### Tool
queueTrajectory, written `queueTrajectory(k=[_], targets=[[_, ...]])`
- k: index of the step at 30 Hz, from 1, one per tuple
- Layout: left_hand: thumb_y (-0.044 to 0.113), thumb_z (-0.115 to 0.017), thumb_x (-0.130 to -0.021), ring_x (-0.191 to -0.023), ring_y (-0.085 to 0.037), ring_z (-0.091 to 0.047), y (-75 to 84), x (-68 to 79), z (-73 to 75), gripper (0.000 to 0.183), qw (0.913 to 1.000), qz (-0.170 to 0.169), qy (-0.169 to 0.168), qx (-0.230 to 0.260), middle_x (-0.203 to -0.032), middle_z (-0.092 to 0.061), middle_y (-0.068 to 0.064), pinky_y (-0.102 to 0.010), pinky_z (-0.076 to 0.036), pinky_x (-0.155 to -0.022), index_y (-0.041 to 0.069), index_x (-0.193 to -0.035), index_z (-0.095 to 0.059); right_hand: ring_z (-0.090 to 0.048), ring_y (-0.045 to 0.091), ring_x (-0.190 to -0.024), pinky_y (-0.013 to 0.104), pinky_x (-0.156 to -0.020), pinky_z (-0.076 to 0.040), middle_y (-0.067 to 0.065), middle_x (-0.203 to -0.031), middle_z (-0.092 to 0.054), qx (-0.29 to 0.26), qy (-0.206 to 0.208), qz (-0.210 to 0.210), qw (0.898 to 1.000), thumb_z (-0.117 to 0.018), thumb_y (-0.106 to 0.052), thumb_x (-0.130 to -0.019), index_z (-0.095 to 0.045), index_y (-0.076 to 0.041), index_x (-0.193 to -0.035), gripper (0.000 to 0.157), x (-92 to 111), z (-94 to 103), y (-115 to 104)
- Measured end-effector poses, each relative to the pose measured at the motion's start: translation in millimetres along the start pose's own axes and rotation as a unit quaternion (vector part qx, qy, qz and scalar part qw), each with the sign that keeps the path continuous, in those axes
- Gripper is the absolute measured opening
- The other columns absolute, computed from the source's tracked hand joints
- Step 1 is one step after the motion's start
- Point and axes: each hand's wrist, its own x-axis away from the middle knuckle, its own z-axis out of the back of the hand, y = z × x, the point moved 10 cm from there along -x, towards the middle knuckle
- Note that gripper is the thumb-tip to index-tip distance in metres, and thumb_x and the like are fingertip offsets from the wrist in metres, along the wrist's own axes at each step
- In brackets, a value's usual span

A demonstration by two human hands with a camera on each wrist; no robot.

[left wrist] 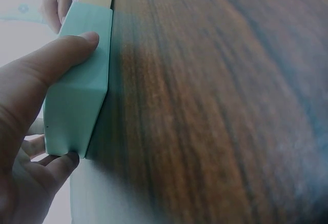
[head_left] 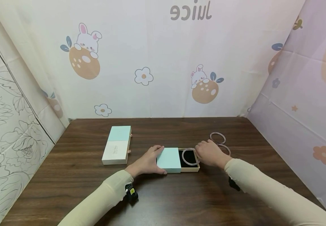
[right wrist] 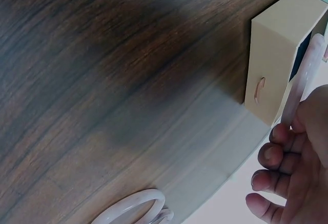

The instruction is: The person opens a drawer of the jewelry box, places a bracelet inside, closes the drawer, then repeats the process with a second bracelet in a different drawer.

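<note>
A small mint-green sleeve box [head_left: 169, 160] lies on the table with its cream drawer [head_left: 190, 169] slid partly out to the right, black lining inside. My left hand [head_left: 149, 160] grips the sleeve's left end, thumb along the near side and fingers round the far side. With thumb and fingertips my right hand [head_left: 210, 153] pinches a pale pinkish bangle [right wrist: 303, 78], which is tilted over the drawer's opening. A small ribbon pull tab [right wrist: 260, 90] shows on the drawer's end. Two more bangles [head_left: 218, 138] lie on the table beyond the right hand.
Farther left on the table [head_left: 81, 175] lie a second mint-topped box [head_left: 119, 133] and a white box [head_left: 115, 152] with printed lettering, end to end, tabs on their right sides. A patterned curtain [head_left: 165, 94] hangs behind the table's back edge.
</note>
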Motion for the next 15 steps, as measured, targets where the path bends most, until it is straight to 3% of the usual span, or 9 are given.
queueTrajectory(k=[15], targets=[[0.038, -0.083, -0.071, -0.123, -0.028, -0.039, 0.3, 0.4, 0.5, 0.101, 1.0, -0.004, 0.001, 0.001, -0.141, -0.036, -0.017, -0.042, -0.039, -0.097, -0.004, -0.146, -0.031, -0.055, 0.02, -0.069, 0.034, -0.059, -0.034, 0.002, -0.069, -0.056, 0.001, -0.02, -0.009, 1.0, -0.055, -0.015, -0.093, -0.058, -0.01, -0.072, 0.022, -3.7, -12.5, -2.7]])
